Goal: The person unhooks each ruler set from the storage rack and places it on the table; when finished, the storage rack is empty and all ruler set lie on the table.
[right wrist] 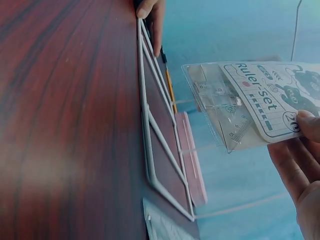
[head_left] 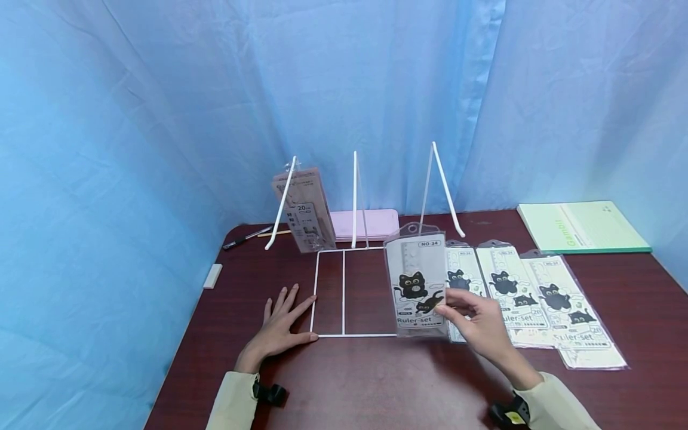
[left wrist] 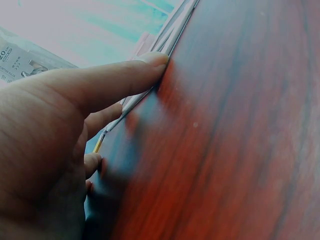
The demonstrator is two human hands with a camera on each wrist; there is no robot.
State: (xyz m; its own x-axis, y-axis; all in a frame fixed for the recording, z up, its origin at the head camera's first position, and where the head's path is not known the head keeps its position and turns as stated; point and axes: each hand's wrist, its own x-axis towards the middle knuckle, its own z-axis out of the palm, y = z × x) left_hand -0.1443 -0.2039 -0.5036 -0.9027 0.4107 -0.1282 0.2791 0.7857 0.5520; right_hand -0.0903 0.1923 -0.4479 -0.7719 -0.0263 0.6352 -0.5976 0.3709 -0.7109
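Held upright over the front right part of a white wire rack, on a dark red wooden table: a packaged ruler set, pinched at its lower right edge by the right hand, thumb across the printed card and fingers behind. Bottom edge of the pack close to the rack's front rail; touching or not, cannot tell. Left hand flat on the table, fingers straight and spread, thumb tip pressed against the rack's front left corner, gripping nothing.

Judged from the wrist view, a light, thin thing: clear plastic sleeve around a printed card, with a transparent set square inside. Likely glossy and a little slippery, stiff enough to stand tall in a pinch yet prone to bowing if squeezed hard. Best hold probably at a side edge or low corner, where card and rulers back the film, rather than at the flimsy hang tab on top.

Beside the hand, three more ruler sets lying flat and overlapping toward the right. Against the rack's left divider, another ruler pack leaning upright. Behind the rack, a pink pencil case; far right, a green notebook; at left, a pen and a white eraser. Blue curtain all round.
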